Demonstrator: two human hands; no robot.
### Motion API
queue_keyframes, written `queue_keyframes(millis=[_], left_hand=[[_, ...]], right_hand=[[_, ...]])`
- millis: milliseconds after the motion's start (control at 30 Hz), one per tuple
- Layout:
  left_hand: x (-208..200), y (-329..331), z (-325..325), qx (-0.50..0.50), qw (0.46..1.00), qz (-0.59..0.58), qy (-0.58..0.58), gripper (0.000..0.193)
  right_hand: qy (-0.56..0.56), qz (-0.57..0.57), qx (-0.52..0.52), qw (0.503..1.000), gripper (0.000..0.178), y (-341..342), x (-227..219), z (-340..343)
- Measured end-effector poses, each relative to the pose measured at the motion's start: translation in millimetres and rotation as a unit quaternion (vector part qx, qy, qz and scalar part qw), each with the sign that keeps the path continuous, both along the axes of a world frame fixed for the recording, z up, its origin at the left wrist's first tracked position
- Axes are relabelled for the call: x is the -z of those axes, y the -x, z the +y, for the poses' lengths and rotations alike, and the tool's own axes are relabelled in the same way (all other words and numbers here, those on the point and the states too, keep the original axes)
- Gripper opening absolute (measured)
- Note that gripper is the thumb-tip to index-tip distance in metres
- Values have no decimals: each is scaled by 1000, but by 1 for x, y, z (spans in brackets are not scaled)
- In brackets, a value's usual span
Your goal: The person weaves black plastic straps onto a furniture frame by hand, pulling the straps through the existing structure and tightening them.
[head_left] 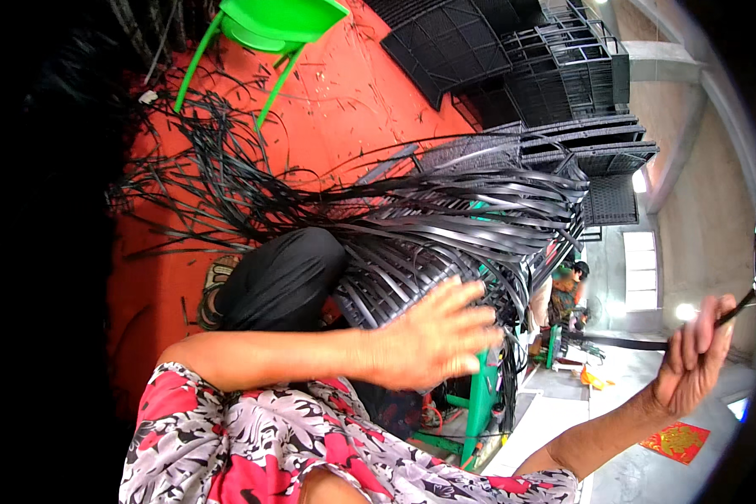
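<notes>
My right hand (695,357), raised at the right, is closed on a flat black strip (622,341). The strip runs through the fingers, and one end points to the right rim. My left hand (437,336) is slightly blurred, with its fingers spread and nothing visible in them. It is over the lower edge of a dark ribbed piece (403,281) made of black strips. A thick bundle of loose black strips (496,206) fans across this piece. My bent knee in black trousers (281,273) is beside it. The piece's far underside is hidden.
Tangled strips (227,176) trail over the red floor (328,92) near a green plastic chair (277,21). Black woven furniture pieces (554,76) are stacked at the top. A green stand (479,403) is below my left hand. A person (567,290) sits farther off.
</notes>
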State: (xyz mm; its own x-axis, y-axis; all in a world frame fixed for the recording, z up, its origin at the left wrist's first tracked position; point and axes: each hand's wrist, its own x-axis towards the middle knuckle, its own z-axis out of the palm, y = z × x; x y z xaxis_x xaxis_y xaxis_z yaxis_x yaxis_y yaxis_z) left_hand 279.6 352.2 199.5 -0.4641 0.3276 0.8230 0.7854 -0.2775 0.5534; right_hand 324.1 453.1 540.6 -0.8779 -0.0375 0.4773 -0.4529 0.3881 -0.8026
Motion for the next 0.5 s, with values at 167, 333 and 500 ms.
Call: queue_keyframes(millis=[167,333,500], left_hand=[[6,-37,19,115,993,15,-21,23],[4,-32,7,142,978,-83,-127,18],[-2,15,-25,-151,963,-132,-178,34]], right_hand=[[-358,-163,170,904,11,41,70,-11],[-588,-132,14,798,22,66,130,-30],[-619,-137,32,773,19,71,147,-21]])
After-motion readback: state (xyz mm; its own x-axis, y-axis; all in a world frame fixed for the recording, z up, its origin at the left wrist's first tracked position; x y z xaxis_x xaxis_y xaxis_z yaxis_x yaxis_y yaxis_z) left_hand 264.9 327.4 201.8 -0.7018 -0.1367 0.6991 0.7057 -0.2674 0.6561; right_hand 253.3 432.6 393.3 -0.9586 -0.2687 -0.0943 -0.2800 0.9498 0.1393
